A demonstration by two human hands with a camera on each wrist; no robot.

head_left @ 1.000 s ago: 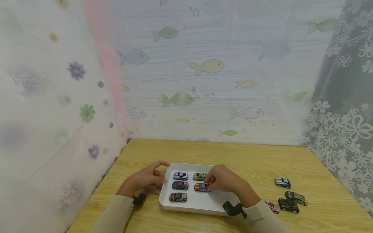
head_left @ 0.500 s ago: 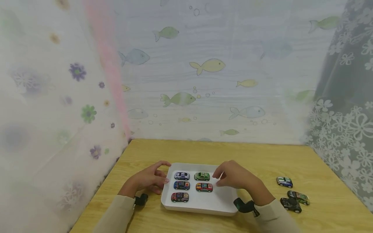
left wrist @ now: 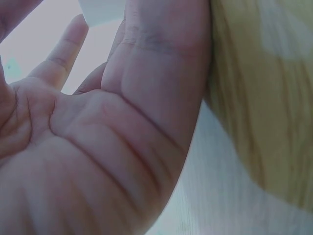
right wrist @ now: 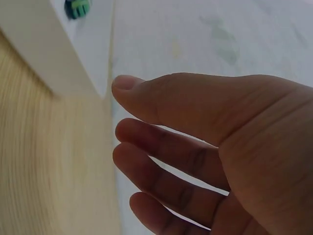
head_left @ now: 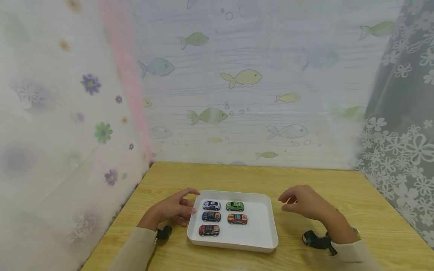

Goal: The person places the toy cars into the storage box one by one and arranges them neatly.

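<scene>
1. The right hand hangs just beyond the tray's right edge, fingers loosely bent, thumb apart from the fingertips.
2. The left hand, fingers spread, touches the left rim of the white tray.
3. Inside the tray, the left column holds a white car, a blue car and a dark red car.
4. Beside them: a green car above a red-and-yellow car.

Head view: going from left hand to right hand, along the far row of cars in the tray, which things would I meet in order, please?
Left hand → white car with dark markings → green car → right hand.
</scene>
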